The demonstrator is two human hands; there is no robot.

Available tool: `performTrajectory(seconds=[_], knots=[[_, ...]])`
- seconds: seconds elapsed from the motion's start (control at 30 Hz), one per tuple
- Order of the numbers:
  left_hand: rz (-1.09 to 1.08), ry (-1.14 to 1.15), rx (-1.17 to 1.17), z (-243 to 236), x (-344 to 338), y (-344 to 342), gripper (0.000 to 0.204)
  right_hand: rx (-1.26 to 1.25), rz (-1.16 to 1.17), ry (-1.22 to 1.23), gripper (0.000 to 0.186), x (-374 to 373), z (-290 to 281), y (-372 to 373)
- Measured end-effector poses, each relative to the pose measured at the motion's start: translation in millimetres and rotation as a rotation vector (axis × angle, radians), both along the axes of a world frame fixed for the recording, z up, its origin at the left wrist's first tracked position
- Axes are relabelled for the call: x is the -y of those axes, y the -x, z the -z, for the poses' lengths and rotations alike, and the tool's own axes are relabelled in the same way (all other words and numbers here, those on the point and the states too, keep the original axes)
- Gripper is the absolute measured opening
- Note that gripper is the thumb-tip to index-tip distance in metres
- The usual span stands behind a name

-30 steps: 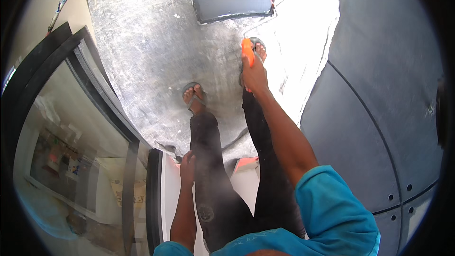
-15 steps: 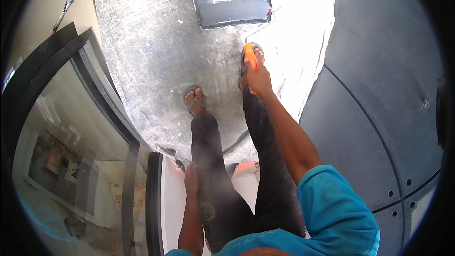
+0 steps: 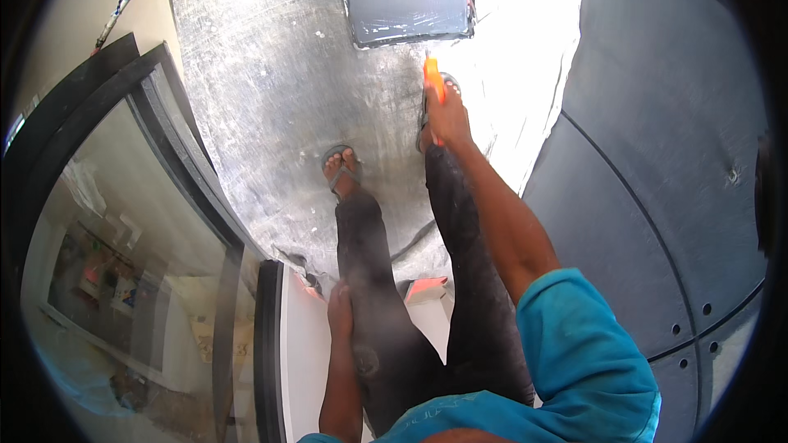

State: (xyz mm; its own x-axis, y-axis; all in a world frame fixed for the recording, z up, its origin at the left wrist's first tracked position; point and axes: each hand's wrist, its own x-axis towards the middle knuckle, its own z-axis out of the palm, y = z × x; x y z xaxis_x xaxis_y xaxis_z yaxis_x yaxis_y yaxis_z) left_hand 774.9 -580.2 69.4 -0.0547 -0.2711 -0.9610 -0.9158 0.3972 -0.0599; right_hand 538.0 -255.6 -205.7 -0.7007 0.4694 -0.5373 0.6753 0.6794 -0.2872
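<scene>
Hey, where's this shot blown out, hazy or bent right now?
Head view: glare bleaches the right part of the floor sheet white, beside the right hand with its orange handle; head view: faint haze over the left trouser leg; head view: fisheye distortion curves the grey panels' seams, and the corners go black.

We hold our right arm (image 3: 510,230) stretched toward eleven o'clock, our right hand (image 3: 449,119) at one o'clock, fingers curled in a grip, our left forearm (image 3: 341,385) pointing to twelve, our left hand (image 3: 339,310) at seven o'clock alongside our left leg (image 3: 361,238), its fingers partly hidden.
</scene>
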Motion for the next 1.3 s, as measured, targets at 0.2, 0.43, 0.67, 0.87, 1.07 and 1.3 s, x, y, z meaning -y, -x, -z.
performTrajectory(seconds=[0.2, 0.43, 0.67, 0.87, 1.07, 1.3], knots=[[-0.036, -0.024, -0.045, -3, 6, -10, 0.048, 0.141, 0.146, 0.251, 0.068, 9, -28, 75], [-0.084, 0.028, 0.0, -6, 4, 8, 0.048, 0.186, 0.147, 0.32, 0.067, 2, -41, 83], [-0.247, -0.017, -0.002, -14, 6, 14, 0.048, 0.239, -0.05, 0.097, 0.068, 3, 5, 32], [-0.176, -0.006, -0.008, -8, 6, 21, 0.05, -0.004, 0.126, 0.177, 0.062, -3, -48, 111], [-0.119, -0.025, -0.112, -18, 5, 13, 0.048, 0.233, 0.204, 0.067, 0.049, 14, -107, 59], [-0.16, 0.031, -0.022, -22, 12, 11, 0.05, 0.208, 0.143, 0.023, 0.05, 12, -106, 122]])
